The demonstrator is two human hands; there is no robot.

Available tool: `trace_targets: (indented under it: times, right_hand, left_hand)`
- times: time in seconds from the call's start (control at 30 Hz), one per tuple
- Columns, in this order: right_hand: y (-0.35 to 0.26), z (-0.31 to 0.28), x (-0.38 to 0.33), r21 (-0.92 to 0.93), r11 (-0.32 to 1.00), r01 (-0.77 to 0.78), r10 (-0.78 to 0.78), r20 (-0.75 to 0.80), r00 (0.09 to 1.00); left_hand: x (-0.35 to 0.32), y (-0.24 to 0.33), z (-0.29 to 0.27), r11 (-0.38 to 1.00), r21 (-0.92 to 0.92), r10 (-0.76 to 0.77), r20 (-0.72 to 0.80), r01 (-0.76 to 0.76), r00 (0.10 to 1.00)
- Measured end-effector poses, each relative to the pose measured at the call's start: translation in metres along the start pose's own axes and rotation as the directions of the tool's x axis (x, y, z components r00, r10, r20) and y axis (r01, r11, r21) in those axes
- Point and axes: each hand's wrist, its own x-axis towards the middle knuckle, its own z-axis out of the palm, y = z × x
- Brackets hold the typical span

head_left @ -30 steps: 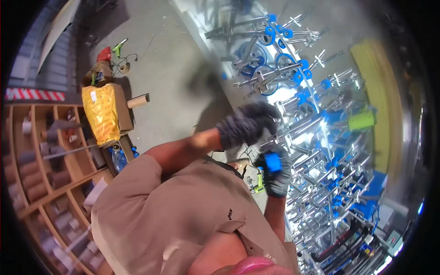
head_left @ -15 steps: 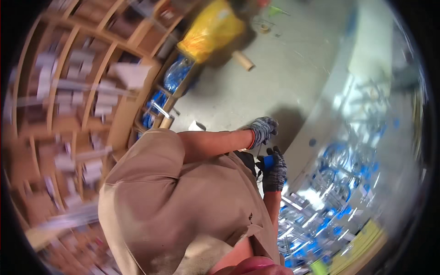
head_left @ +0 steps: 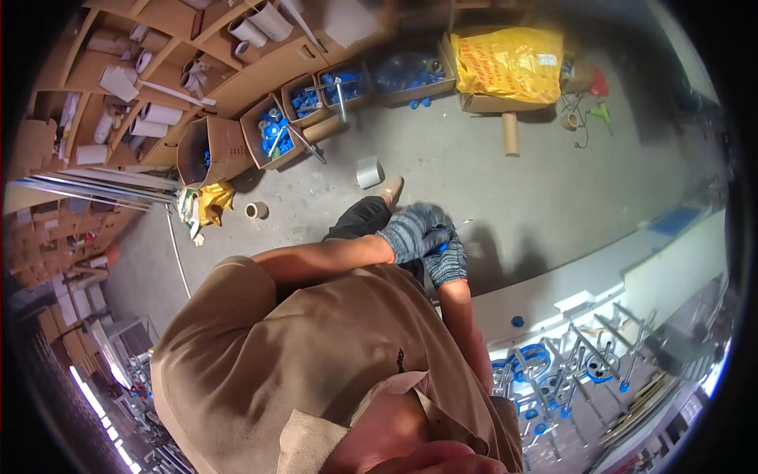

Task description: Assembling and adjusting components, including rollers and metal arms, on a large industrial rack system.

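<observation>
Both my hands wear grey knitted gloves and meet in front of my body. My left hand (head_left: 416, 232) is closed, its fingers curled against the right hand; what they grip is hidden. My right hand (head_left: 449, 261) closes around a small blue piece (head_left: 439, 248), which shows only in part between the gloves. A thin, pale metal tip (head_left: 464, 223) sticks out beyond the fingers. Whether it belongs to the blue piece I cannot tell.
Cardboard boxes (head_left: 272, 134) with blue parts line the shelving (head_left: 213, 87). A yellow bag (head_left: 509, 67) lies on a carton at the back. Cardboard tubes (head_left: 511, 134) and a silver-grey roll (head_left: 369, 172) are on the floor. Metal frames with blue parts (head_left: 568, 355) stand at right.
My hands were a little apart and are now together, the left one over the blue piece. The view has turned, bringing the boxes and yellow bag across the top.
</observation>
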Motion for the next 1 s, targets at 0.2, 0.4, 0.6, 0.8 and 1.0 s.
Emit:
trace_targets:
  times: [0.2,0.4,0.6,0.8,1.0]
  right_hand:
    - [0.003,0.05,0.041,-0.945,0.165,0.283,-0.311,0.222,0.924]
    - [-0.018,0.108,0.121,-0.613,0.783,0.103,-0.345,-0.291,0.892]
    - [-0.047,0.094,0.219,-0.516,0.843,-0.15,-0.185,-0.54,0.821]
    - [-0.017,0.081,0.272,-0.513,0.754,-0.41,-0.122,-0.723,0.68]
    - [0.016,0.049,0.284,-0.855,0.286,-0.432,-0.089,-0.473,0.877]
  left_hand:
    - [0.02,-0.055,-0.042,0.967,0.131,-0.234,0.102,0.22,0.967]
    - [0.095,-0.17,-0.072,0.965,-0.184,-0.152,0.18,0.185,0.972]
    - [0.125,-0.456,-0.014,0.953,0.156,-0.274,0.076,0.26,0.959]
    - [0.056,-0.741,-0.064,0.469,0.156,-0.835,-0.242,0.869,0.494]
    - [0.063,-0.873,-0.13,-0.014,-0.728,-0.964,-0.173,0.685,-0.203]
